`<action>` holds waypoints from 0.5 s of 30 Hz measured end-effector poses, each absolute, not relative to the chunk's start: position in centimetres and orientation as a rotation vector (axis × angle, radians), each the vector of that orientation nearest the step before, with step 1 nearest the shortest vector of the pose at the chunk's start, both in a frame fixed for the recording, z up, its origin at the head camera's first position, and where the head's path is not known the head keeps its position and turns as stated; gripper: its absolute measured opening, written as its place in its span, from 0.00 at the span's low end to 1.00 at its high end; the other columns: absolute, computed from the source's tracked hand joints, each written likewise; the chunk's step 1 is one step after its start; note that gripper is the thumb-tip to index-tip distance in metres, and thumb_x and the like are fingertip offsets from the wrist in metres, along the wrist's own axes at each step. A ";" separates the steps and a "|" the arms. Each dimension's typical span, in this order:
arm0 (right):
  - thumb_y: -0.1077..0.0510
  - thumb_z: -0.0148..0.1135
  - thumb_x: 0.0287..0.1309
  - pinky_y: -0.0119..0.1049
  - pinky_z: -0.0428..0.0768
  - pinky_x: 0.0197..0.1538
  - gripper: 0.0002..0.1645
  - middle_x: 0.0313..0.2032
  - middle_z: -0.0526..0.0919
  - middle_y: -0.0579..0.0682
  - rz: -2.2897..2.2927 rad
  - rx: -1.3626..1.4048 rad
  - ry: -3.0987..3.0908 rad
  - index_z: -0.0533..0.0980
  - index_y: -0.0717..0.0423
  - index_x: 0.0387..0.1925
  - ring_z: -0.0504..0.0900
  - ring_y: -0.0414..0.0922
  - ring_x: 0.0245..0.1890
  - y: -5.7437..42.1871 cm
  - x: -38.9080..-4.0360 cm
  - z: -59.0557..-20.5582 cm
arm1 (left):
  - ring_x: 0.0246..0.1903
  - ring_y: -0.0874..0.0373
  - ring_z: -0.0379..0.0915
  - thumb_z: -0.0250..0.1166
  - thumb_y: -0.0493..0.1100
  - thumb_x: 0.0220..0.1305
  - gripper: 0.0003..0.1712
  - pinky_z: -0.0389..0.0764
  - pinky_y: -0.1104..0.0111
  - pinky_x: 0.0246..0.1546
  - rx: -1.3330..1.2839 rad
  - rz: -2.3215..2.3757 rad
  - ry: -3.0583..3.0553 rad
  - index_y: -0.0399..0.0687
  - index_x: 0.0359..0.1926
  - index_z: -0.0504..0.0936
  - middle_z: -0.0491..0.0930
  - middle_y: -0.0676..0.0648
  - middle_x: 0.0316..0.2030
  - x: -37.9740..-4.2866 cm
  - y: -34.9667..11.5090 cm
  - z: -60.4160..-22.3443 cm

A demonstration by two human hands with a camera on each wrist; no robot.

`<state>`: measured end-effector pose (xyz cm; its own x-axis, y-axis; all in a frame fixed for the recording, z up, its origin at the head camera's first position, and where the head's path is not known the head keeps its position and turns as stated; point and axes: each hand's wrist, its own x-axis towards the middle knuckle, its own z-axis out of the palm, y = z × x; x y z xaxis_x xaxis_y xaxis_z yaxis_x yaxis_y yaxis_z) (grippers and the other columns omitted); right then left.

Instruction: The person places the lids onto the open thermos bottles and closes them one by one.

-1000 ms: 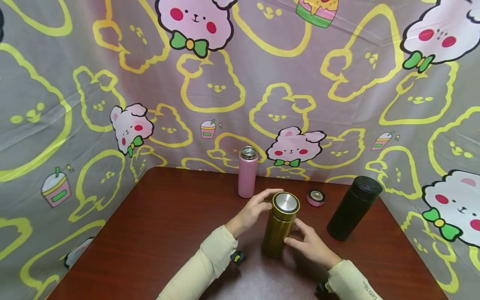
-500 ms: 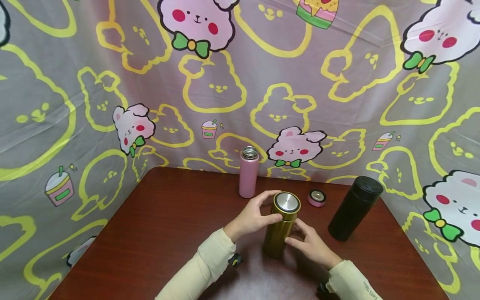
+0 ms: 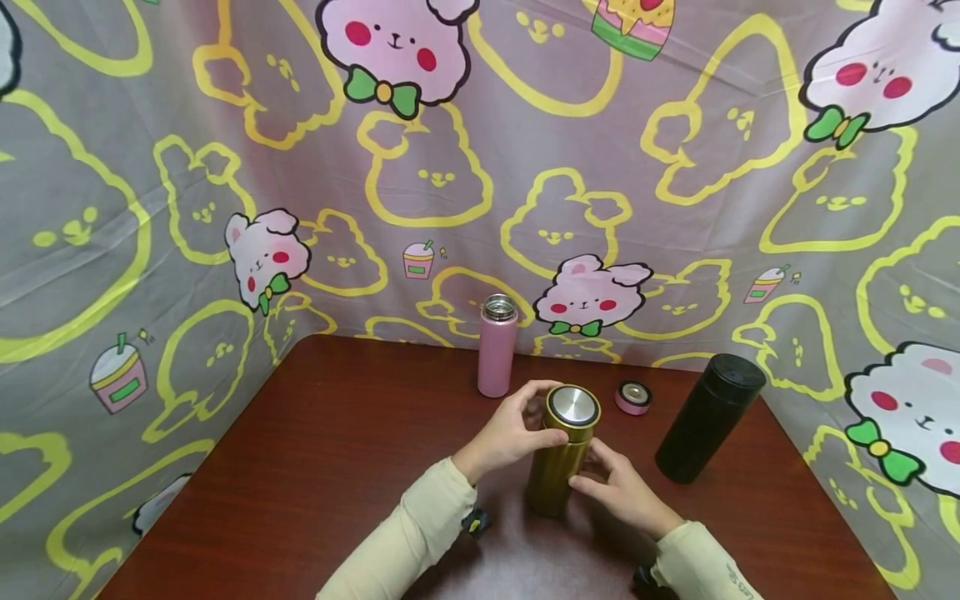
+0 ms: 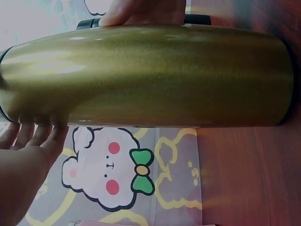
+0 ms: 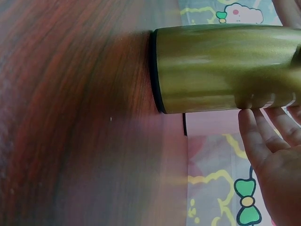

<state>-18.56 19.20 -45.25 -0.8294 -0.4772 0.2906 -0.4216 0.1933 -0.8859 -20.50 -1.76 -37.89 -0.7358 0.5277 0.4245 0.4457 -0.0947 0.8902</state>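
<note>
A gold thermos (image 3: pixel 553 479) stands upright on the table, its lid (image 3: pixel 573 407) with a round steel top in place. My left hand (image 3: pixel 504 435) holds it high up, thumb across the front near the lid's seam and fingers round the far side. Lower on the body, my right hand (image 3: pixel 626 492) grips it from the right, with the thumb on the near side. In the left wrist view the left fingers (image 4: pixel 44 136) touch the thermos close to the dark seam. The right wrist view shows the right fingertips (image 5: pixel 247 113) against its side and the dark base rim.
Behind stands a pink thermos (image 3: pixel 496 358) without its lid, its steel mouth showing. A small pink lid (image 3: pixel 633 397) lies to its right. A black thermos (image 3: pixel 701 429) stands at the right of the brown table (image 3: pixel 315 450). Cartoon-printed cloth (image 3: pixel 420 192) hangs round the table.
My left hand has closed in on the gold thermos; its thumb came round onto the front below the lid. The right hand has kept its hold, and the thermos stays put.
</note>
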 end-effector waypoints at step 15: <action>0.66 0.59 0.51 0.44 0.74 0.43 0.29 0.42 0.75 0.57 -1.755 -0.945 2.381 0.62 0.63 0.55 0.75 0.45 0.43 19.2 -18.5 -45.4 | 0.51 0.57 0.65 0.56 0.40 0.60 0.30 0.67 0.62 0.50 1.308 1.911 1.931 0.38 0.61 0.57 0.66 0.44 0.54 -21.2 -2.1 -38.2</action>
